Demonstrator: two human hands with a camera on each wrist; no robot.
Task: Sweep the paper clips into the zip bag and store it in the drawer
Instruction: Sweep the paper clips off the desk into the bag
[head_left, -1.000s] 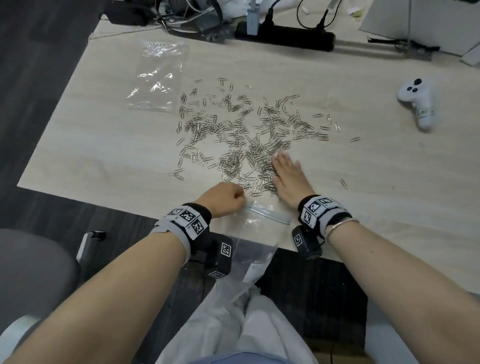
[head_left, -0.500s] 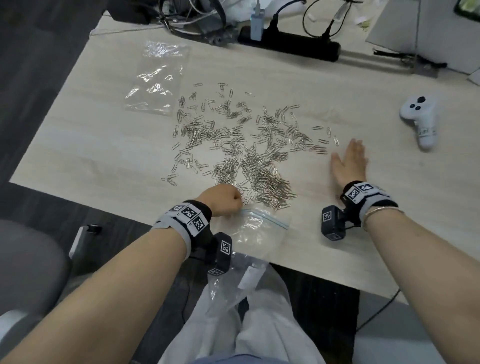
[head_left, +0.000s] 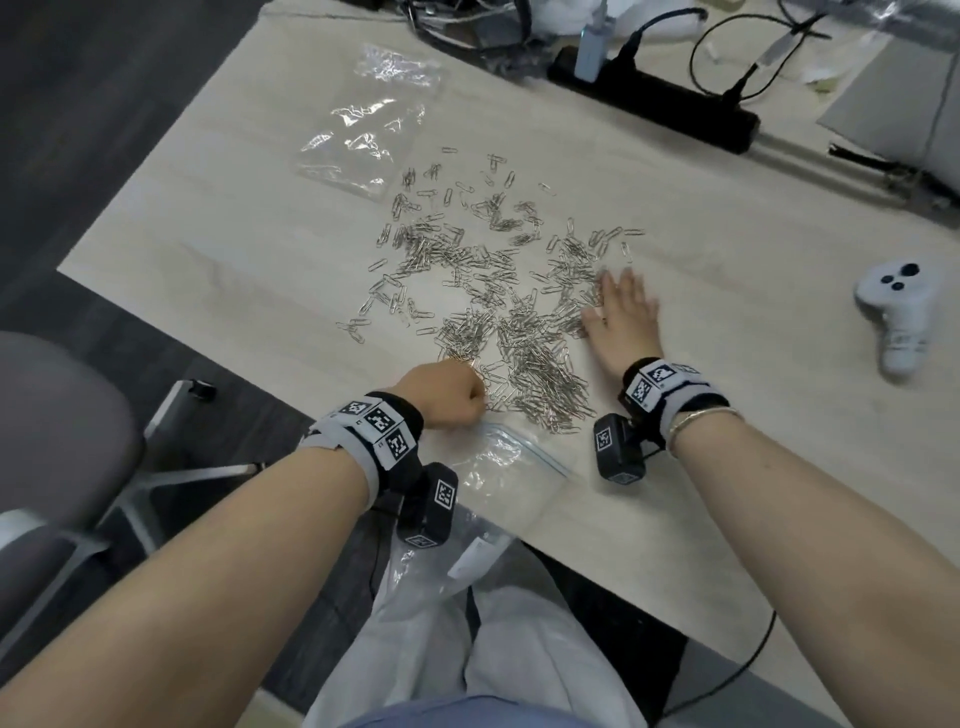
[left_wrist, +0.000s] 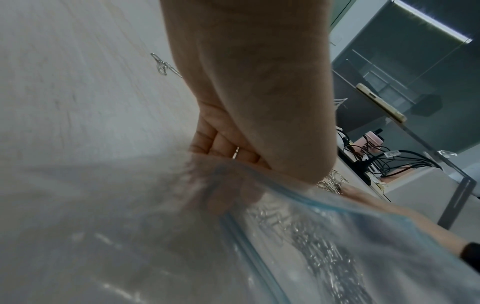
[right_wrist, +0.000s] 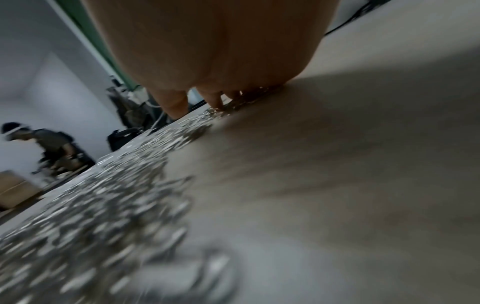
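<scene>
Several silver paper clips (head_left: 498, 306) lie scattered across the middle of the pale wooden table (head_left: 218, 249), heaped thickest near its front edge. A clear zip bag (head_left: 511, 467) with a blue seal hangs over that edge, mouth toward the heap. My left hand (head_left: 447, 392) grips the bag's rim; in the left wrist view the curled fingers (left_wrist: 223, 144) hold the zip bag (left_wrist: 324, 236) with clips inside. My right hand (head_left: 618, 312) lies flat, fingers straight, against the right side of the pile. The right wrist view shows its fingers (right_wrist: 174, 102) touching the blurred paper clips (right_wrist: 116, 195).
A second clear plastic bag (head_left: 363, 135) lies at the back left. A white controller (head_left: 898, 306) sits at the right. A black power strip (head_left: 654, 104) with cables runs along the back. A grey chair (head_left: 57, 431) stands left of my legs. No drawer shows.
My right hand left the pile's front, swung out to the right, and has now come back left against the clips' right side. My left hand kept its grip on the bag.
</scene>
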